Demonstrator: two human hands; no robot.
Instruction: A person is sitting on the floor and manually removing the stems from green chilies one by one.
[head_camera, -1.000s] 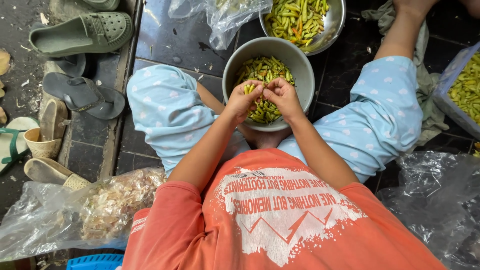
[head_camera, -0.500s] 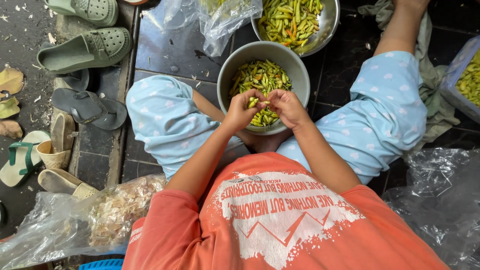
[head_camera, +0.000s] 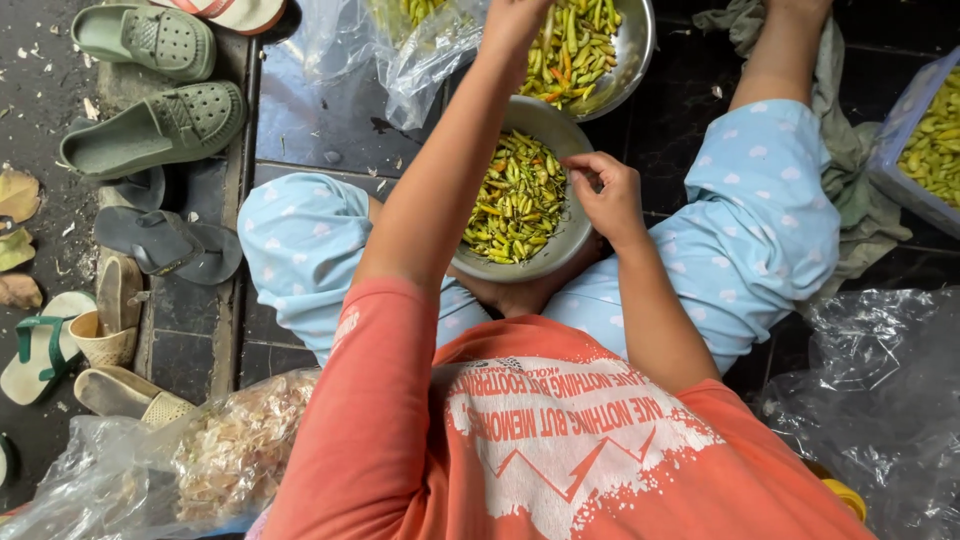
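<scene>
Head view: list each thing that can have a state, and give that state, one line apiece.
near bowl: upright between the knees, part filled with chillies
far bowl: heaped with chillies
left hand: stretched out over the far bowl
right hand: at the near bowl's rim, fingertips pinched; what they pinch is too small to tell
clear bag: lying on the floor, filled with pale scraps

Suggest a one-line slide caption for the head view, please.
Seated person's left hand reaches the far chilli bowl; right hand rests over the near bowl.
</scene>
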